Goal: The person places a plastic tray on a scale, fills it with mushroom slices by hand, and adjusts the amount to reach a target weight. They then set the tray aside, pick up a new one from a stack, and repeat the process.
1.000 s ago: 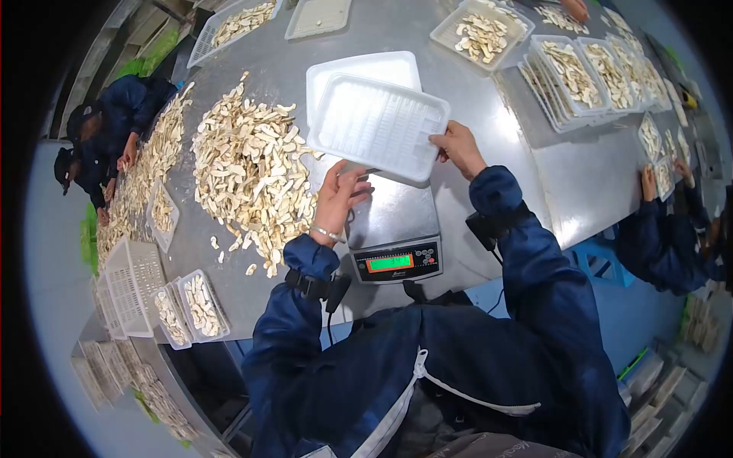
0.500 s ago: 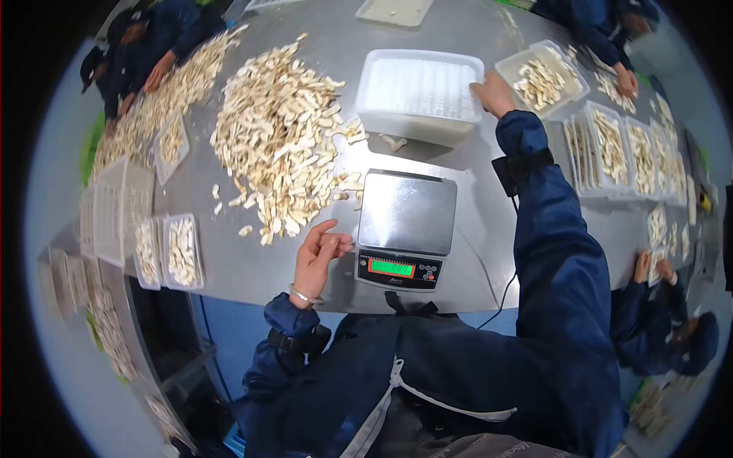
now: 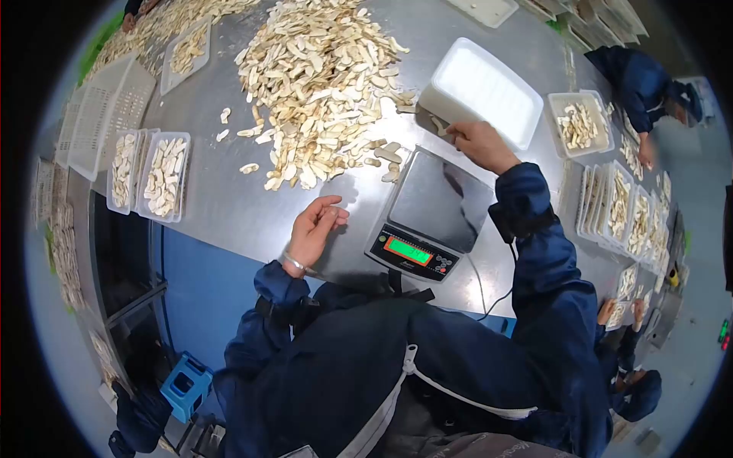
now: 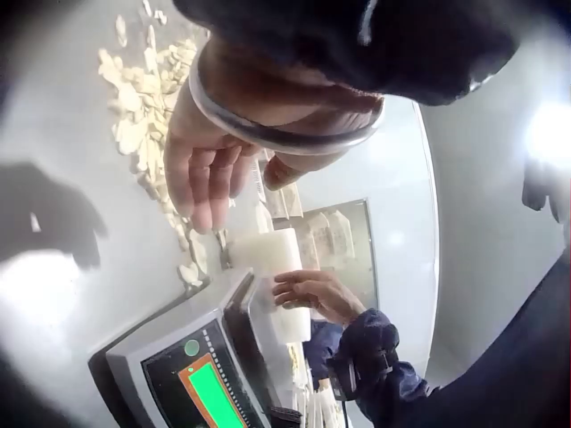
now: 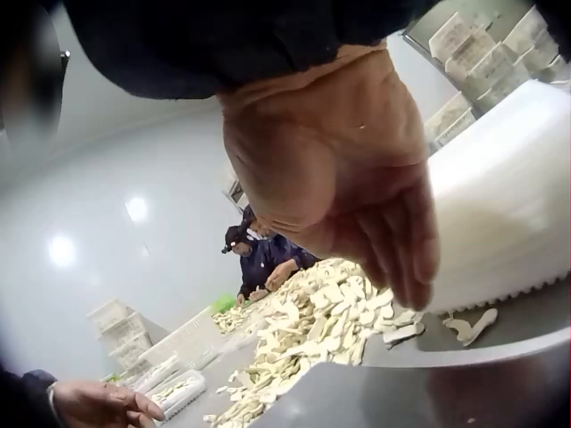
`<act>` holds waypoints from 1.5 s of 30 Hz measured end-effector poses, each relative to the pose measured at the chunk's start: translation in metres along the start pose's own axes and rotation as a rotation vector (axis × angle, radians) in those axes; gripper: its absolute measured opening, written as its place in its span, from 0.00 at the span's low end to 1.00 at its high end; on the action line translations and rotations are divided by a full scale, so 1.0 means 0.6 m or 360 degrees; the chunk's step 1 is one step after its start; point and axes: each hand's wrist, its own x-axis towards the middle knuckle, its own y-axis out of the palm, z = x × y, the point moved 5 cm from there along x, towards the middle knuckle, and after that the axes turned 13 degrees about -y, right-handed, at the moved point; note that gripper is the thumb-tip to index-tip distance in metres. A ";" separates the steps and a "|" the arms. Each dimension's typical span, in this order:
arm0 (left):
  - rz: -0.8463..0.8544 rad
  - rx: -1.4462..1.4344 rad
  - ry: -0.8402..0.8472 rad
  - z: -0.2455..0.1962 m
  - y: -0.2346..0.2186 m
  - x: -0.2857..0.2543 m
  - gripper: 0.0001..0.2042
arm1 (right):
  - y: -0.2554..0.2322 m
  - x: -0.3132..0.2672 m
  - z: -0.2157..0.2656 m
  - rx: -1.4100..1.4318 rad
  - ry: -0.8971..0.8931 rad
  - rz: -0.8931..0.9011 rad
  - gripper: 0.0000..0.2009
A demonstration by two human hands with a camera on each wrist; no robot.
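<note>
In the head view a digital scale with a bare metal plate and a green lit display stands at the table's front. My right hand hovers by the plate's far edge, fingers extended and holding nothing. Just beyond it sits a stack of white plastic trays; the right wrist view shows the stack beside the fingertips. My left hand is left of the scale, fingers loosely bent, with nothing in it. A big heap of pale dried slices, brown at the edges, lies beyond the left hand.
Filled trays stand at the table's left edge, near a white perforated basket. At right are a tray of slices and a row of upright filled trays. Other people work around the table. A cable runs beside the scale.
One second ago both hands were at a white tray above the scale. That tray went onto the stack with the right hand, which has since released it and come back toward the scale. The left hand lowered.
</note>
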 end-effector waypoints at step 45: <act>0.0351 0.0471 0.0195 0.017 -0.134 0.180 0.14 | 0.080 0.197 0.093 0.1008 -0.0185 -0.0018 0.27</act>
